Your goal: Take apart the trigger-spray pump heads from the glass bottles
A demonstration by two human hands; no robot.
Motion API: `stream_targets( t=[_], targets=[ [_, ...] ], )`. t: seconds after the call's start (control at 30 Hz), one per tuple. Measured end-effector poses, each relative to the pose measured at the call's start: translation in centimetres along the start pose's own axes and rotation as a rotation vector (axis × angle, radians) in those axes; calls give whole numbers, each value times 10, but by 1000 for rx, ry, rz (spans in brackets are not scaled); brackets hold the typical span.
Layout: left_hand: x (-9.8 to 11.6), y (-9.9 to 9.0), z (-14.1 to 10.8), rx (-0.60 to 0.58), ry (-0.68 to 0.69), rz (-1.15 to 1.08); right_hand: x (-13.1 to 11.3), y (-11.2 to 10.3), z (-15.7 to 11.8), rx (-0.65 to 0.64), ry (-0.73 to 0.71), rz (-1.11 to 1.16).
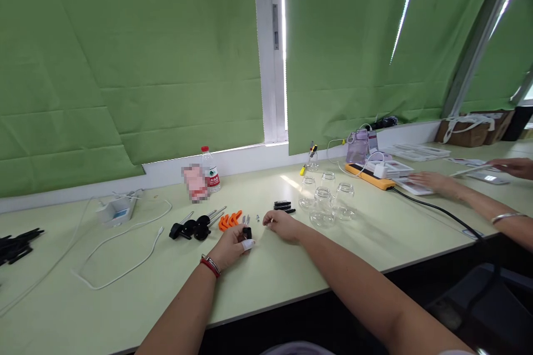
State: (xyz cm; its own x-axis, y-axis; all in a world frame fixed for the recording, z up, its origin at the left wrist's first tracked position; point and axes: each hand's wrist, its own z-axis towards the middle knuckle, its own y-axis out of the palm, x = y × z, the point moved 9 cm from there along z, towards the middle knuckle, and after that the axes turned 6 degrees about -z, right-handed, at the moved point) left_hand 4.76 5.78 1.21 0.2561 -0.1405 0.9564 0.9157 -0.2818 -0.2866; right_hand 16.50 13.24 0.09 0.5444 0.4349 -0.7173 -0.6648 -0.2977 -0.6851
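In my left hand (231, 246) is a small black cylindrical part (247, 232), gripped between thumb and fingers; a white wrap covers the thumb. My right hand (282, 224) rests at the table just to the right, fingers curled together; whatever they pinch is hidden. Close to its fingertips lie tiny metal pieces (257, 217). Beyond the left hand are orange plastic parts (230, 220) in a row and several thin metal rods (246, 220). Farther left sit round black parts with metal shafts (195, 227). Black ridged parts (283, 207) lie behind the right hand.
Several clear glass jars (322, 208) stand right of my right hand. A water bottle (212, 172) is at the back, a white cable (120, 283) at left. An orange power strip (368, 176) trails a black cord. Another person's hand (435, 184) works at far right.
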Motion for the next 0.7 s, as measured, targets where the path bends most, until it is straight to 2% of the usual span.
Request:
stream_targets(
  t=[0.1,0.2,0.7],
  targets=[
    [-1,1,0,-15,-10,-16,12,0,-3,-28,93,227],
    [-1,1,0,-21,-19,-20,18,1,-5,-49,86,344],
    [-8,1,4,-32,5,33,16,0,-12,-81,0,356]
  ],
)
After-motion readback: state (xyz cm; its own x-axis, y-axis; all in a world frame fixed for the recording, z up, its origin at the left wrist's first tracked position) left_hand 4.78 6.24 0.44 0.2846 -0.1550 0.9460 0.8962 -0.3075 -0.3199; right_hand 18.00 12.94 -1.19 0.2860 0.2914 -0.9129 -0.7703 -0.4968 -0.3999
